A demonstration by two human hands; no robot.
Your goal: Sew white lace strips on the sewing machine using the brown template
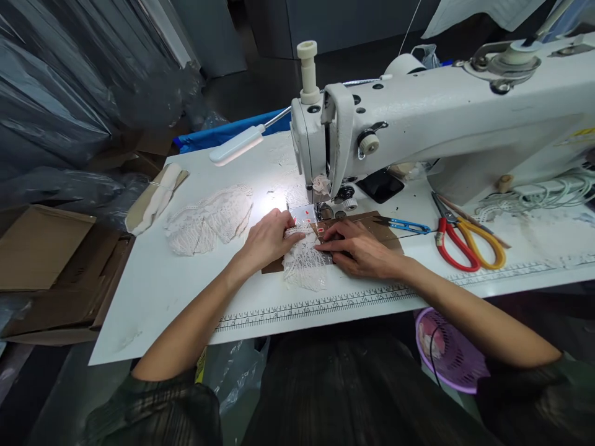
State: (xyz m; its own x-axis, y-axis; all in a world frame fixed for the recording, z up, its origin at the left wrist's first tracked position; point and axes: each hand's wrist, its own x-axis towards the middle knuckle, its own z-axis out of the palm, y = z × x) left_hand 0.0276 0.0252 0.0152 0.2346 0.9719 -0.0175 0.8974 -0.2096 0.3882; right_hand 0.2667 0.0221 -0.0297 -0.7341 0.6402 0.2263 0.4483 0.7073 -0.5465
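A piece of white lace (305,263) lies in front of the needle area of the white sewing machine (409,118). My left hand (269,238) is closed on the lace's left edge, thumb on top and fingers bent. On the right side, my right hand (356,248) has its fingers bent and drawn together at the lace's edge, above a brown sheet (388,235). Beneath the lace, near the presser foot, a clear plate with red marks (302,214) shows. What the right fingertips grip is too small to make out.
More lace (209,220) lies on the white table (153,297) at left, near a rolled band (160,195). Blue snips (409,227), red-handled scissors (458,248) and yellow-handled scissors (483,244) lie at right. A lamp (237,145) reaches over the table. A purple basket (453,356) stands below.
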